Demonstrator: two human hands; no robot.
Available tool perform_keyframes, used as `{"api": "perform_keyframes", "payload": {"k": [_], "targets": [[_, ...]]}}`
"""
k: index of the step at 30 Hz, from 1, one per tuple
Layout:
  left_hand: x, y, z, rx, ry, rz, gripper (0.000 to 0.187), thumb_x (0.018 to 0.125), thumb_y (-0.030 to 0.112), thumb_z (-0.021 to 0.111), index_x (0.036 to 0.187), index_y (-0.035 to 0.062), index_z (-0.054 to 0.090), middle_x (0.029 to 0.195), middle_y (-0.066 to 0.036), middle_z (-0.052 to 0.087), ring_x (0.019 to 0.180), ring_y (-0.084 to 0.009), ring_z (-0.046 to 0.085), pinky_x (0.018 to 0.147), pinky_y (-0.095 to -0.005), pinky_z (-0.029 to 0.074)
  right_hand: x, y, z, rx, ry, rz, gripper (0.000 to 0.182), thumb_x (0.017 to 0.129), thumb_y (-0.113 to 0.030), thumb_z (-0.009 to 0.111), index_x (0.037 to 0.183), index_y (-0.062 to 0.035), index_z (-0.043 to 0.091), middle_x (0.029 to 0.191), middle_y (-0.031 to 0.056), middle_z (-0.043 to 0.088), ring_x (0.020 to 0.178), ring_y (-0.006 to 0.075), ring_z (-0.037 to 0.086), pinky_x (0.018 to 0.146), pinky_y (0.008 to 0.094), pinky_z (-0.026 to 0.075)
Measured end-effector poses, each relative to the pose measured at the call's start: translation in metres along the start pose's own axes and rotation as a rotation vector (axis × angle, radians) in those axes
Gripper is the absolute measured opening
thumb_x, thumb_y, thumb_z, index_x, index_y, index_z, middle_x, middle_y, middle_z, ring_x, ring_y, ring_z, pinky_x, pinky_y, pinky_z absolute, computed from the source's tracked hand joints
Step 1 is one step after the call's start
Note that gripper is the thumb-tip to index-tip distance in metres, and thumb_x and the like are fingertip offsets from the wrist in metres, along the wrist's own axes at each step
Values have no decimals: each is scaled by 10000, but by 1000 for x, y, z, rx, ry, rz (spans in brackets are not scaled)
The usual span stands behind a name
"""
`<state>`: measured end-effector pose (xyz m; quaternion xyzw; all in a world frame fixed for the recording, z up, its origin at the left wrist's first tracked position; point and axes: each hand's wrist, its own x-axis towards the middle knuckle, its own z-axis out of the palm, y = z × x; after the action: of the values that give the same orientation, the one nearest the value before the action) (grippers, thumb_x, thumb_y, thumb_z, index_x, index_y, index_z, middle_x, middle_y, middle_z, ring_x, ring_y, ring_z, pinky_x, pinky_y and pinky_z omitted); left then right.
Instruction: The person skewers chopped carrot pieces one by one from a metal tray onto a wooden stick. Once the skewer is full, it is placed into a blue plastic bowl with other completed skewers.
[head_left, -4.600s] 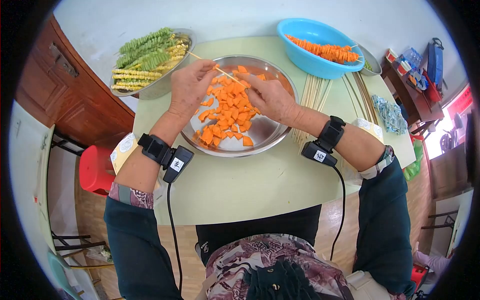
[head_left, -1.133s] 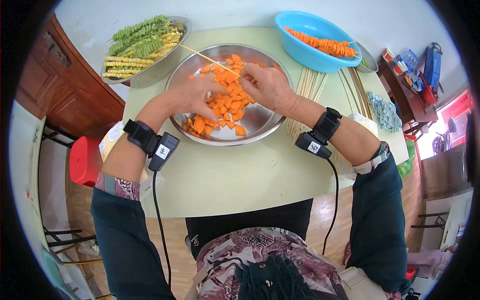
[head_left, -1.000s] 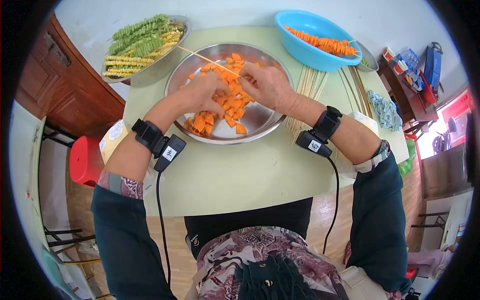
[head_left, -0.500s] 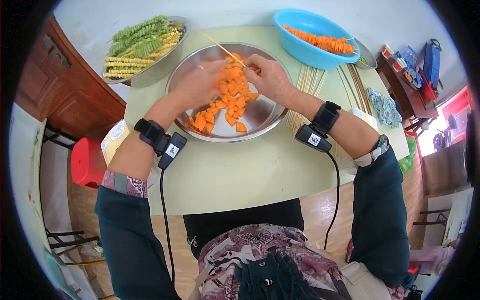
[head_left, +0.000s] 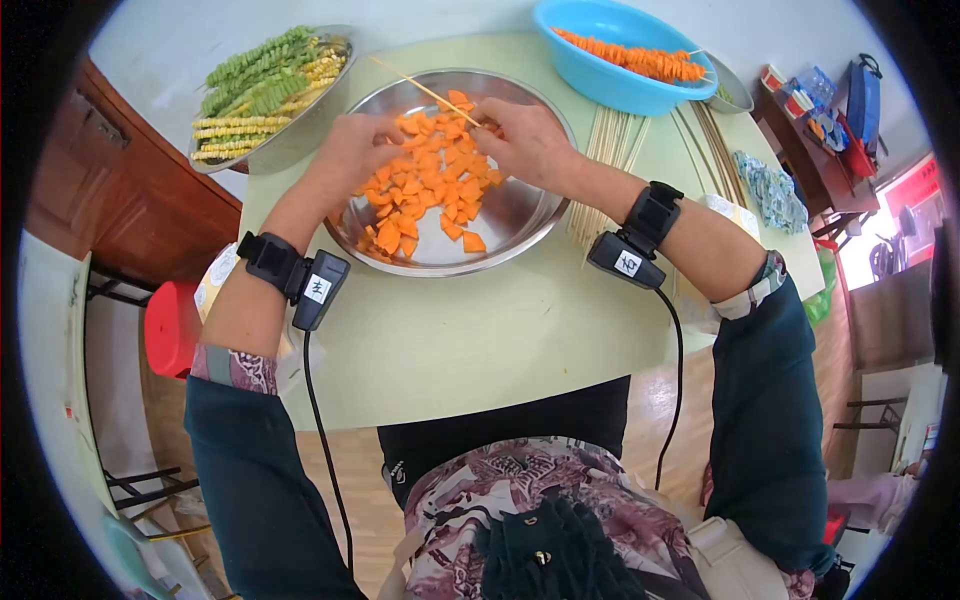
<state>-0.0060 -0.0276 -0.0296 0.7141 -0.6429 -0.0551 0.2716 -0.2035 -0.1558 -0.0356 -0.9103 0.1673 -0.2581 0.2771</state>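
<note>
Close head-worn view, down over the table (head_left: 480, 340)

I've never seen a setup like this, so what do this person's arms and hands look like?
The hands are bare. Patterned cuffs show beyond dark teal sleeves, and each forearm wears a black strap with a black box, white marked label and black cable.

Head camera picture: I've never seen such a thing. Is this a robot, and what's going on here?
No robot: you see a person's bare left hand and right hand, from a camera worn on the head. Black wrist straps carry small wired boxes. On the table are a round steel basin of orange pieces, a blue basin and a metal bowl with loaded skewers, and loose sticks. The right hand holds a thin wooden skewer; whether the left holds anything is unclear.
</note>
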Motion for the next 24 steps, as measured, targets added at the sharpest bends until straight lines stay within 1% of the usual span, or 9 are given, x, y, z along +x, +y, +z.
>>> {"api": "perform_keyframes", "payload": {"k": [2,6,8,9,11,12,14,19,24], "targets": [[-1,2,1,-228,-25,-151,129,734,22,603,856,-16,623,707,-52,609,636,-118,598,523,-234,465,-1,-1,-1,18,-26,44,254,800,-236,533,944,-33,582,771,149,628,725,319,602,651,403,469],[2,5,-1,-351,-44,-225,127,741,10,565,851,-15,624,710,-25,602,644,-105,596,504,-210,456,-3,-2,0,-45,-31,-16,241,803,-230,521,952,-53,587,774,144,627,736,320,600,668,419,470],[4,-2,0,-96,5,-111,150,741,9,541,865,-1,625,695,-57,611,612,-135,594,507,-240,454,-4,-3,0,-63,-15,-26,233,804,-225,516,947,-57,588,769,148,624,737,322,599,673,425,470],[5,-5,2,-82,4,-97,150,741,9,541,865,-1,625,695,-57,611,612,-135,594,507,-240,454,-6,-5,-1,-92,-51,-36,219,803,-219,513,938,-64,588,761,155,619,732,329,596,670,431,469],[3,-11,4,205,60,137,174,728,19,549,883,28,627,683,-106,607,584,-191,585,525,-282,455,-7,-8,-2,-125,-62,-56,206,802,-213,509,929,-71,588,752,163,615,728,337,593,667,437,468],[3,-9,4,223,72,156,174,728,19,549,883,28,627,683,-106,607,584,-191,585,525,-282,455,-8,-9,-3,-147,-96,-49,196,800,-209,509,920,-75,586,743,168,611,722,345,591,661,446,466],[2,3,6,108,98,86,157,725,112,581,865,80,646,672,-156,601,637,-313,594,575,-380,468,-7,-10,-4,-173,-101,-54,185,799,-206,509,911,-79,585,733,173,607,716,353,588,655,455,465],[0,11,2,85,110,67,169,722,67,597,886,77,639,692,-169,596,650,-317,596,578,-382,464,-9,-14,-6,-167,-128,-19,182,794,-193,508,912,-75,579,730,180,606,707,359,588,644,470,462],[1,-2,-2,152,209,143,183,725,13,586,894,64,635,694,-142,612,647,-297,605,586,-369,468,-8,-9,0,-159,-81,-137,154,794,-179,517,883,-63,564,685,164,580,656,346,573,608,443,456]]}}
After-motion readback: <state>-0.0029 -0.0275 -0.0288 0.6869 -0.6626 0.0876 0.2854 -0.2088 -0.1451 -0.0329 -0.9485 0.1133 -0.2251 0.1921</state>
